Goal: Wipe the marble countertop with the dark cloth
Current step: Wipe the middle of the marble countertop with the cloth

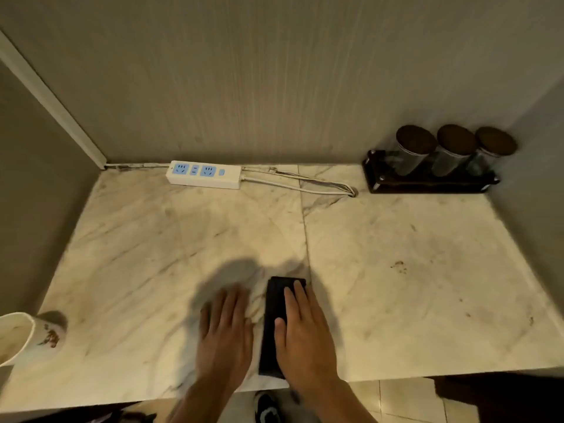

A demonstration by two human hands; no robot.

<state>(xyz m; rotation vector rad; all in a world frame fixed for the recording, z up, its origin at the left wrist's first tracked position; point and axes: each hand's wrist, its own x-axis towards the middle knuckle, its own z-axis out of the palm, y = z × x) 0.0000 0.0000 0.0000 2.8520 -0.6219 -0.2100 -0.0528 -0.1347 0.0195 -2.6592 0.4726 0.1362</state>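
The dark cloth [274, 312], folded into a long narrow strip, lies on the marble countertop [396, 300] near its front edge. My right hand [305, 337] rests flat on the cloth's right side, fingers stretched forward, covering part of it. Just left of the cloth, my left hand [225, 334] lies palm down on the bare marble, fingers slightly apart, holding nothing. A few brown crumbs [399, 265] sit on the right half of the counter.
A white power strip [204, 174] with its cable [305, 186] lies along the back wall. A dark rack with three lidded jars [433, 160] stands at the back right. A paper cup [21, 337] sits at the front left corner. Walls close in both sides.
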